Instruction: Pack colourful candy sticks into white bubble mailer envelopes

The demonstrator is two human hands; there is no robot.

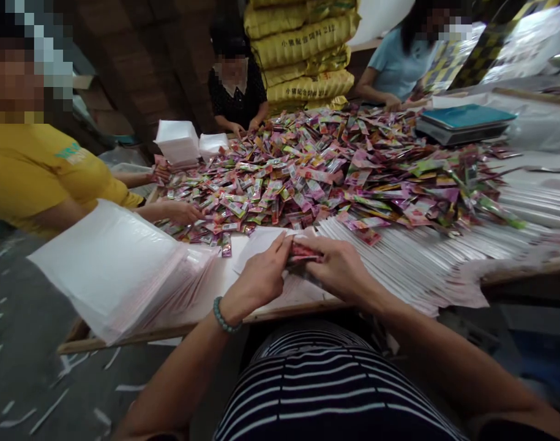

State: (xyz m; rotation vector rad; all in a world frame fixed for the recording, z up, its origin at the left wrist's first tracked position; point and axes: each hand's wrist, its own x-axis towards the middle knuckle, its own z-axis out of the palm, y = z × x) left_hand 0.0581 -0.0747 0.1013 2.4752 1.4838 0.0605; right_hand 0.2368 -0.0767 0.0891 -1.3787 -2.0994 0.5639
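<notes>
My left hand (261, 275) and my right hand (337, 266) meet near the table's front edge, both closed round a small bunch of colourful sachets (302, 252). Under them lies a white envelope (256, 242) on a spread of more white envelopes. A green bead bracelet (223, 317) circles my left wrist. Just beyond my hands a large heap of colourful sachets (335, 165) covers the table.
Stacks of white envelopes lie at front left (119, 263) and fanned at right (426, 257). A person in yellow (36, 177) works at left, two more sit across the table. Yellow sacks (302, 49) are piled behind. A weighing scale (463, 122) stands at far right.
</notes>
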